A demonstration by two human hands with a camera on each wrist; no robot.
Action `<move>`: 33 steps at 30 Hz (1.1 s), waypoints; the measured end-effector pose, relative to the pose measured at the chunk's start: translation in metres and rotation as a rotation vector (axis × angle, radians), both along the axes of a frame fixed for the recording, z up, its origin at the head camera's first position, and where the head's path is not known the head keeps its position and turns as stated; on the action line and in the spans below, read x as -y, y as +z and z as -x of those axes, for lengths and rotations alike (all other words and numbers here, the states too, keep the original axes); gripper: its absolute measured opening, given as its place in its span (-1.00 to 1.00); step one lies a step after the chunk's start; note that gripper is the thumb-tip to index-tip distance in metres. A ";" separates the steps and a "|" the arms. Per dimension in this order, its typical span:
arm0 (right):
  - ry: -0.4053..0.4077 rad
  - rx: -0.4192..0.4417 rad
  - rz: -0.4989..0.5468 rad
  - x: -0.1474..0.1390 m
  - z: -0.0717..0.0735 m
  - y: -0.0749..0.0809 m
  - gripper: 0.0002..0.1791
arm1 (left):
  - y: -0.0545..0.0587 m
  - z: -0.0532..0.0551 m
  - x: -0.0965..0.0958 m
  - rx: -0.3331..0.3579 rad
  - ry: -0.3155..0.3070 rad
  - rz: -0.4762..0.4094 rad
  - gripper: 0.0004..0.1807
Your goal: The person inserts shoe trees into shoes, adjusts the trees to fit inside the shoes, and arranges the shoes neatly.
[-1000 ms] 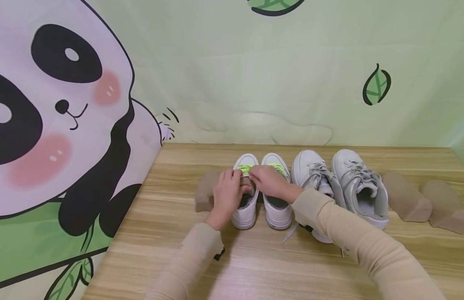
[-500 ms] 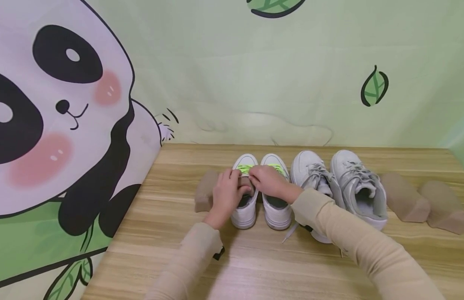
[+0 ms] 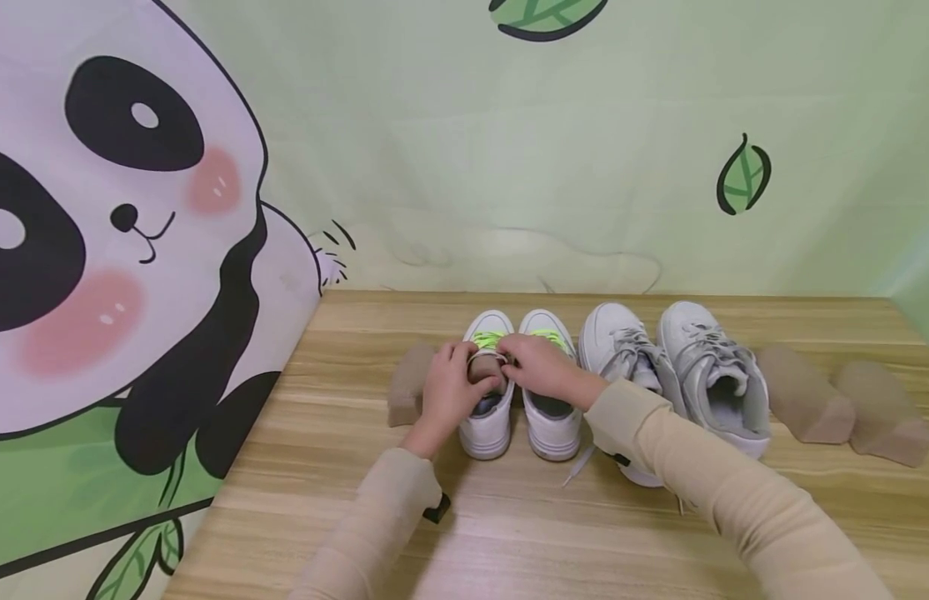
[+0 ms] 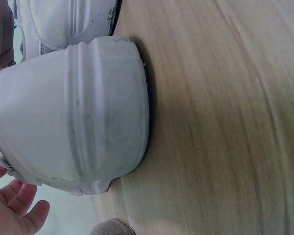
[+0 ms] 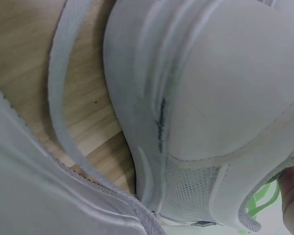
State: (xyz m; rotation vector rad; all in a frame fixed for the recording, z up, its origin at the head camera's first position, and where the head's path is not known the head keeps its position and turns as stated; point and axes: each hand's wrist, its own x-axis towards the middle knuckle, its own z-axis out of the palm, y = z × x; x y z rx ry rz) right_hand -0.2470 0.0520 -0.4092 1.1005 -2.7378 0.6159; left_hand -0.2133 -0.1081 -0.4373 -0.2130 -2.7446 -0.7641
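A white sneaker (image 3: pixel 485 437) with bright green laces stands toe away, a brown shoe insert (image 3: pixel 485 367) inside its opening. My left hand (image 3: pixel 447 390) holds the left side of that opening, thumb bent over toward the insert. In the left wrist view, some fingers (image 4: pixel 22 200) spread off the sneaker's side. My right hand (image 3: pixel 545 367) pinches the sneaker at the front of its opening, just below the laces; its fingertips are partly hidden. Its matching sneaker (image 3: pixel 554 440) stands close on the right, under the right hand.
Two larger white shoes with grey laces, one nearer (image 3: pixel 612 329) and one farther right (image 3: pixel 704 354), stand beside the pair. Two more brown inserts (image 3: pixel 805 392) lie at the right; another insert (image 3: pixel 407 387) sits behind my left hand. A panda-print backdrop (image 3: pixel 434 167) rises behind the wooden table (image 3: pixel 509 525).
The right fingertips have shifted slightly, and a white edge now shows above the insert at the front of the opening. Both hands stay at the same sneaker; the head view has moved a little.
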 end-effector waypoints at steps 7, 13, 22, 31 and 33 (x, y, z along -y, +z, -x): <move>-0.036 0.035 -0.048 0.000 -0.002 0.002 -0.82 | 0.000 0.000 0.000 0.000 -0.006 -0.010 -0.45; -0.067 0.079 -0.097 0.002 -0.005 0.004 -0.82 | 0.002 0.000 -0.002 0.007 -0.012 0.014 -0.45; -0.004 -0.082 -0.085 0.004 -0.006 -0.001 -0.85 | 0.004 0.000 -0.003 -0.020 0.012 0.083 -0.48; -0.049 0.024 -0.019 0.005 -0.005 -0.001 -0.86 | -0.002 0.000 -0.004 -0.187 0.004 0.109 -0.49; -0.058 0.036 -0.006 0.005 -0.005 -0.002 -0.87 | -0.003 0.000 -0.005 -0.196 0.001 0.110 -0.48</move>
